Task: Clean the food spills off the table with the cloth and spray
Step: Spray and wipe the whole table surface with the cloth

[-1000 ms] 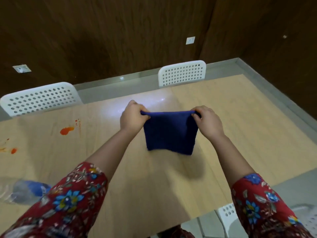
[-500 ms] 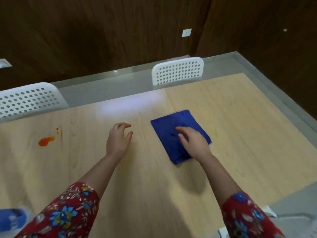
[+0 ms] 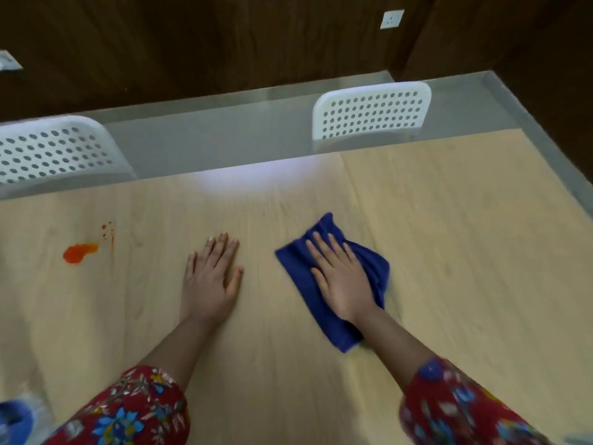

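**Both hands flat, cloth under the right**

An orange spill (image 3: 78, 253) lies at nine o'clock from the left hand (image 3: 210, 277), which rests released on the counter (image 3: 449, 252). At its three o'clock, the right hand (image 3: 341, 277) presses straight-fingered on the blue cloth (image 3: 333, 329).

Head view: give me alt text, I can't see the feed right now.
The right hand presses flat on a crumpled blue cloth on the wooden table. The left hand rests flat on the wood beside it, and an orange spill lies unwiped further left.
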